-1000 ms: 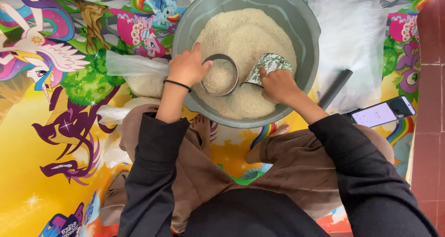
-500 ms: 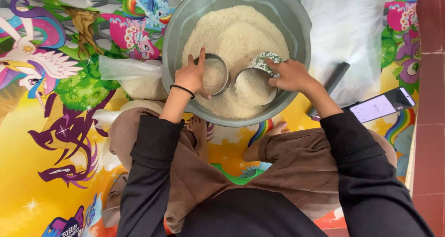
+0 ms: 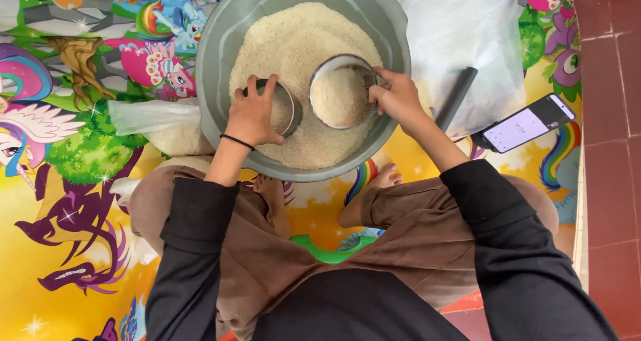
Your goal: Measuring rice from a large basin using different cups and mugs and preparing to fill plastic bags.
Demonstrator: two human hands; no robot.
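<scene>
1. The basin (image 3: 220, 107) of rice (image 3: 294, 41) sat nearer in view than a second before.
2. The right hand (image 3: 397, 97) had turned its can (image 3: 340, 91) upright, now heaped (earlier tipped on its side).
3. The left hand (image 3: 252, 117) still gripped the small tin (image 3: 287, 107), sunk in the rice.

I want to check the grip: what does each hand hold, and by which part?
Left hand grips a small tin by its rim; right hand holds a rice-filled tin by its rim.
</scene>
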